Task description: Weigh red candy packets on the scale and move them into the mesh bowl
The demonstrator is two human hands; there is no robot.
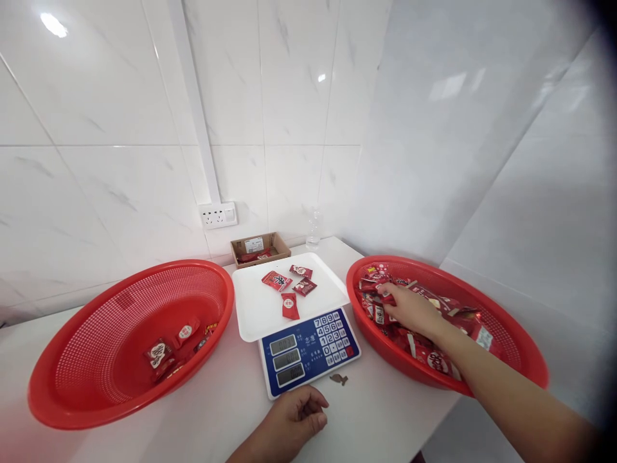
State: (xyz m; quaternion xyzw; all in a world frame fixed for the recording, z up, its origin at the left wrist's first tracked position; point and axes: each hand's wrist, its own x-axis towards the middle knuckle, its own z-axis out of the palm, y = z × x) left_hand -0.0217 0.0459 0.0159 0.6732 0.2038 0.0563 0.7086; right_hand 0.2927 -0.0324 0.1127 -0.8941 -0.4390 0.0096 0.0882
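Note:
My right hand (409,310) reaches into the right-hand red plastic basket (523,344), its fingers closed around the edge of a small red snack packet (384,298) among many other wrapped snacks. My left hand (295,418) rests on the table just in front of the digital scale (308,350), its fingers loosely curled and apart from the thumb, with nothing in them. On the scale's white pan (255,302) lie several red packets, among them a larger flat one (276,281) and a small one (290,306) nearest the keypad.
On the left a tilted red basket (96,341) contains a few wrapped snacks (160,354). Behind the pan stand a small cardboard box (279,243) with red packets and a clear plastic bottle (313,233). A brown scrap (339,379) lies beside the scale. Tiled walls border the table.

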